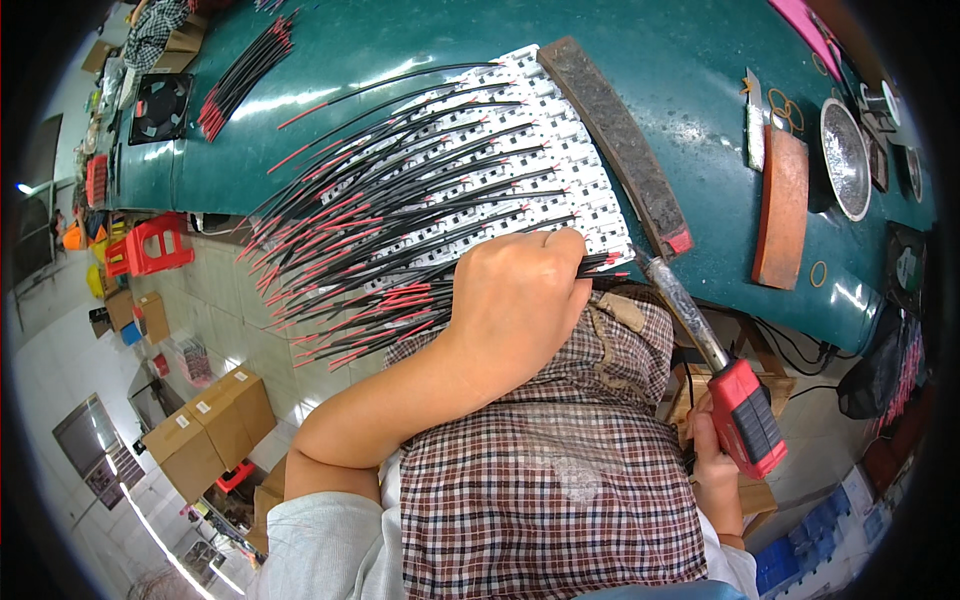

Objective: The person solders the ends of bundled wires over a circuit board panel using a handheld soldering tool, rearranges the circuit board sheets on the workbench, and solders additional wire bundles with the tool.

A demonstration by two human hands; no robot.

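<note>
My left hand (522,295) is closed round a bundle of black-and-red wires (410,300), near the front of a white panel of small circuit boards (590,195). Red-tipped wire ends poke out past its fingers at the panel's near right corner. Several rows of similar wires (400,170) lie across the panel, their loose ends fanning left over the table's edge. In my right hand (708,455) is a soldering iron (748,420) with a red and black handle. Its metal shaft slants up and left, and its tip is close to that corner; contact is unclear.
A long dark bar (615,140) borders the panel on the right. Farther right on the green table (400,30) are a reddish-brown block (780,210), a round metal dish (845,160) and rubber bands. A wire bundle (248,75) and black fan (160,107) sit far left.
</note>
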